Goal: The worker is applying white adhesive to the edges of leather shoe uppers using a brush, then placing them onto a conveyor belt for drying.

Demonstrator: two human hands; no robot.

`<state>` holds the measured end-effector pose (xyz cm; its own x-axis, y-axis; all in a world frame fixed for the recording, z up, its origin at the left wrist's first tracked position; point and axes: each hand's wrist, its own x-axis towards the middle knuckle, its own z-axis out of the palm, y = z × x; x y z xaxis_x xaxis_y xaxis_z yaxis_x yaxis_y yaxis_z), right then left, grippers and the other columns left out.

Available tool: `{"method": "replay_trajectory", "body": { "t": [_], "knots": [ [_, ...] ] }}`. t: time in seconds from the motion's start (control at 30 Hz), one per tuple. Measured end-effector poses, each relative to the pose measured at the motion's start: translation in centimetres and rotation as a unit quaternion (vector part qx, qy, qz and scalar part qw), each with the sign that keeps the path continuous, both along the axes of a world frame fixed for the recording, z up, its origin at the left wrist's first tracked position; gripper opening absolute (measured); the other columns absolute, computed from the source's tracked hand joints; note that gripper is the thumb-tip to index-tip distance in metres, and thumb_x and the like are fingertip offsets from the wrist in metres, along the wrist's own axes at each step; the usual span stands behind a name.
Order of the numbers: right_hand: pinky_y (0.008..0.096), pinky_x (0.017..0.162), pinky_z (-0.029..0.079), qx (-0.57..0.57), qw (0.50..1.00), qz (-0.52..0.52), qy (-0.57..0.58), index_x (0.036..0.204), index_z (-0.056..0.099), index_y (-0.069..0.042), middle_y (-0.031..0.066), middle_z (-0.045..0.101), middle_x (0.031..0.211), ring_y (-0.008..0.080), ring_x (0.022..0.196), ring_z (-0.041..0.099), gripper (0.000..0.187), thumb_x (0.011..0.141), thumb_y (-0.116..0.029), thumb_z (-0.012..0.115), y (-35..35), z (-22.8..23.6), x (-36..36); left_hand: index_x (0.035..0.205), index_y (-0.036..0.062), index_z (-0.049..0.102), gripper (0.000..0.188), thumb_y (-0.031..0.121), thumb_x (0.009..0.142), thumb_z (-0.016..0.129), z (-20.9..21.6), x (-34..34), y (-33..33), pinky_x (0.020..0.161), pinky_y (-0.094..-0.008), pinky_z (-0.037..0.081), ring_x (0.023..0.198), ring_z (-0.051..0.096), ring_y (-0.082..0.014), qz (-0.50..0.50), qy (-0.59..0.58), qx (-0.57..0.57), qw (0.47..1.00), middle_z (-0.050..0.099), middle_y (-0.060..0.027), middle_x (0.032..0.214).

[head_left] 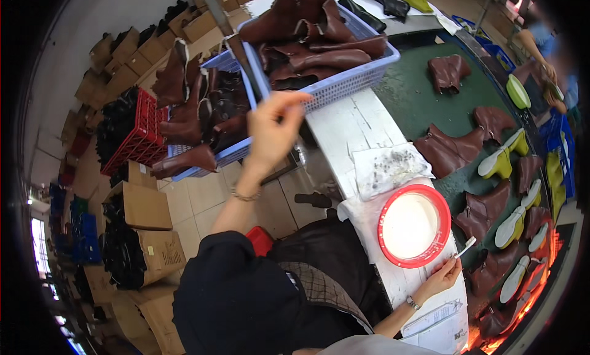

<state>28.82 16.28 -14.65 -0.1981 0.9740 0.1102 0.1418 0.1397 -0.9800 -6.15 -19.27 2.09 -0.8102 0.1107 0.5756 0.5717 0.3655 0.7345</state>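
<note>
My left hand (273, 132) is raised in front of the near corner of a blue plastic basket (353, 81) heaped with brown leather boot uppers (332, 57). Its fingers look bent but are smeared by motion, and nothing shows in them. Low on the right, my right hand (439, 278) pinches the handle of a small white toothbrush-like brush (468, 244), its head pointing away over the green belt's edge. Just beyond that hand, a red-rimmed bowl (444, 216) of creamy white liquid stands on the white bench. A stained white cloth (390, 169) lies behind the bowl.
Brown uppers (452, 149) and yellow-green soles (511, 226) lie along the green conveyor (405, 90). A second blue basket (243, 147) of uppers stands left, near a red crate (138, 137) and cardboard boxes (147, 204). Across the belt, a co-worker's hands (552, 78) hold a piece. An orange glow (541, 287) shows at lower right.
</note>
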Motion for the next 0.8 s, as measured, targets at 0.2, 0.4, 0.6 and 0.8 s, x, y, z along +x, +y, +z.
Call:
{"method": "replay_trajectory", "body": {
  "t": [0.2, 0.4, 0.6, 0.8],
  "knots": [
    [0.0174, 0.047, 0.03, 0.002, 1.0, 0.024, -0.003, 0.121, 0.066, -0.003, -0.0044, 0.057, 0.082, 0.001, 0.058, 0.039, 0.026, 0.108, -0.025, 0.06, -0.1, -0.8, -0.9, 0.134, 0.0192, 0.064, 0.062, -0.007, 0.079, 0.059, 2.8, -0.5, -19.6, 0.093, -0.0468, 0.052, 0.112, 0.064, -0.035, 0.379, 0.064, -0.372, 0.845, 0.068, -0.0095, 0.122],
    [0.0173, 0.048, 0.03, 0.012, 1.0, 0.021, -0.008, 0.121, 0.065, -0.002, -0.0052, 0.057, 0.084, 0.0009, 0.06, 0.04, 0.029, 0.108, -0.027, 0.061, -0.4, -0.8, -1.6, 0.141, 0.0244, 0.058, 0.069, 0.009, 0.077, 0.08, -2.6, -6.1, -33.0, 0.11, -0.0626, 0.038, 0.132, 0.056, -0.0322, 0.303, -0.208, -0.612, 0.7, 0.064, -0.0077, 0.137],
    [0.0171, 0.048, 0.031, 0.02, 0.999, 0.042, -0.019, 0.122, 0.065, -0.002, -0.0048, 0.058, 0.083, 0.0011, 0.059, 0.04, 0.03, 0.107, -0.028, 0.061, 1.0, -2.0, -1.6, 0.126, 0.0062, 0.063, 0.046, 0.012, 0.083, 0.08, 1.2, -5.2, -35.8, 0.102, -0.0514, 0.045, 0.11, 0.067, -0.0387, 0.358, 0.046, -0.47, 0.805, 0.074, -0.018, 0.114],
    [0.0189, 0.047, 0.03, 0.045, 0.998, 0.006, -0.032, 0.116, 0.067, -0.003, -0.0059, 0.053, 0.078, 0.0009, 0.058, 0.039, 0.027, 0.107, -0.028, 0.061, 0.3, -1.8, 0.2, 0.135, -0.002, 0.059, 0.044, 0.023, 0.101, 0.071, 12.3, -3.0, -23.9, 0.097, -0.0354, 0.051, 0.114, 0.064, -0.0206, 0.129, 0.043, -0.068, 0.988, 0.068, -0.0093, 0.132]
  ]
}}
